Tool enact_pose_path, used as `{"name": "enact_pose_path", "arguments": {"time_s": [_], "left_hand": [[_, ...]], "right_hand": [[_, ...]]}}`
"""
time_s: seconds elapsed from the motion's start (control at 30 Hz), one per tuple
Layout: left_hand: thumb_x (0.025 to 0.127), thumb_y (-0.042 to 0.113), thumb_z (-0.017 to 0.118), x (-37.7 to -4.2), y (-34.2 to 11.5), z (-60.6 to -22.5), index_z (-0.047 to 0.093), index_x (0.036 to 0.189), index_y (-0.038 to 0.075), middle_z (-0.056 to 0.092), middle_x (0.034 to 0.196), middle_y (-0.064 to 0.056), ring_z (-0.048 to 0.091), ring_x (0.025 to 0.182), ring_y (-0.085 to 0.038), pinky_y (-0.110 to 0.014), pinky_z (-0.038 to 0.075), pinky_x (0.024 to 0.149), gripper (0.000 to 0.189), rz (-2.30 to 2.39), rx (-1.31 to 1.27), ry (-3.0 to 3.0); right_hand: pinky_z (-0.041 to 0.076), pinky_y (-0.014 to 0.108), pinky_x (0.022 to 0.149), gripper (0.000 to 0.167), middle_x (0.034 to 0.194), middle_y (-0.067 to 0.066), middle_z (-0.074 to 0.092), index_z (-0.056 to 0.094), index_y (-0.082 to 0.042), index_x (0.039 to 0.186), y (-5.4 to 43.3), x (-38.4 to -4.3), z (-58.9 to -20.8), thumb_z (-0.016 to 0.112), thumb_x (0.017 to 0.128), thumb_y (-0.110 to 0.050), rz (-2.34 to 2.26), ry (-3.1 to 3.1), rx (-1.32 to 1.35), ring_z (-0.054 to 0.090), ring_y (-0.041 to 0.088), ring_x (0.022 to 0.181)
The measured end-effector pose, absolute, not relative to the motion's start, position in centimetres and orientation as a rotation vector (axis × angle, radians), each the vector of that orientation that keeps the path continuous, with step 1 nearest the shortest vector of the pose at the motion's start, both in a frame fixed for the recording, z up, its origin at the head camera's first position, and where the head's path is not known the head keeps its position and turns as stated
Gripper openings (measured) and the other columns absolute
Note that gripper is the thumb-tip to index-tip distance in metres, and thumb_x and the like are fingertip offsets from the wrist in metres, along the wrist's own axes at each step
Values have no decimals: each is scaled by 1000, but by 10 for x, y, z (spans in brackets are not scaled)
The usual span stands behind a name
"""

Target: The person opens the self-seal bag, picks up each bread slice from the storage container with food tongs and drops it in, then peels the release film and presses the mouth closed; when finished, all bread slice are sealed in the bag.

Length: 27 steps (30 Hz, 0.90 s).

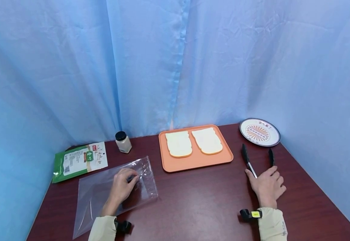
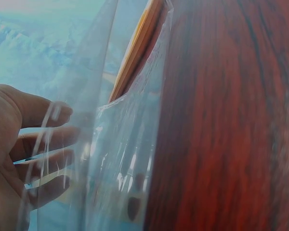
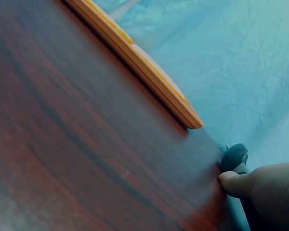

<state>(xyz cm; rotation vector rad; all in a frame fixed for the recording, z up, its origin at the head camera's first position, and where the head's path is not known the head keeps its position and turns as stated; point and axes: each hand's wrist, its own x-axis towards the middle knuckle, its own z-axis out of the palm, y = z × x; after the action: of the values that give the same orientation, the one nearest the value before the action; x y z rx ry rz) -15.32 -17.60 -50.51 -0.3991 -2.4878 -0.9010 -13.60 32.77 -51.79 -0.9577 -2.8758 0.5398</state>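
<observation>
My left hand is over a clear plastic bag lying at the left front. Thumb and fingertips come together on its upper film near the right-hand edge. In the left wrist view, the lifted film passes in front of the fingers. On the right, my right hand grips black-tipped tongs from above, thumb along one arm and fingers over the other. The tongs' arms are spread, tips pointing away toward the plate. In the right wrist view, the thumb presses beside one black tip.
An orange tray with two bread slices stands at the back middle. A patterned plate is at the back right. A black-lidded jar and a green-white packet stand back left. Blue curtains surround the table.
</observation>
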Motion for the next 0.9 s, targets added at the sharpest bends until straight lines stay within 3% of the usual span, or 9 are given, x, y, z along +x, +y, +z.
{"name": "enact_pose_path", "arguments": {"time_s": [0.2, 0.47, 0.73, 0.9], "left_hand": [[78, 1, 81, -154, -176, -504, 76, 83, 5, 75, 85, -6, 69, 91, -25, -46, 57, 82, 8, -923, -378, -2520], [78, 1, 81, -154, -176, -504, 75, 82, 6, 75, 85, -6, 69, 91, -25, -46, 57, 81, 8, -921, -374, -2528], [79, 0, 81, -153, -177, -503, 76, 85, 5, 75, 87, -6, 69, 92, -25, -47, 57, 82, 9, -931, -353, -2552], [79, 0, 80, -153, -178, -504, 76, 85, 5, 75, 87, -6, 69, 92, -25, -47, 56, 82, 9, -932, -361, -2547]], "right_hand": [[34, 75, 96, 117, 144, 48, 30, 4, 18, 152, 330, -134, -518, 50, 91, -70, 490, -2873, -929, 33, 62, 127], [38, 73, 92, 115, 138, 48, 37, 14, 20, 149, 333, -130, -514, 58, 89, -67, 442, -2869, -886, 37, 64, 120], [44, 72, 85, 121, 145, 44, 32, 7, 14, 154, 336, -123, -506, 54, 86, -75, 531, -2913, -879, 37, 63, 122], [47, 68, 73, 122, 149, 40, 29, 3, 8, 156, 333, -119, -494, 54, 85, -77, 606, -2920, -876, 48, 62, 115]]}}
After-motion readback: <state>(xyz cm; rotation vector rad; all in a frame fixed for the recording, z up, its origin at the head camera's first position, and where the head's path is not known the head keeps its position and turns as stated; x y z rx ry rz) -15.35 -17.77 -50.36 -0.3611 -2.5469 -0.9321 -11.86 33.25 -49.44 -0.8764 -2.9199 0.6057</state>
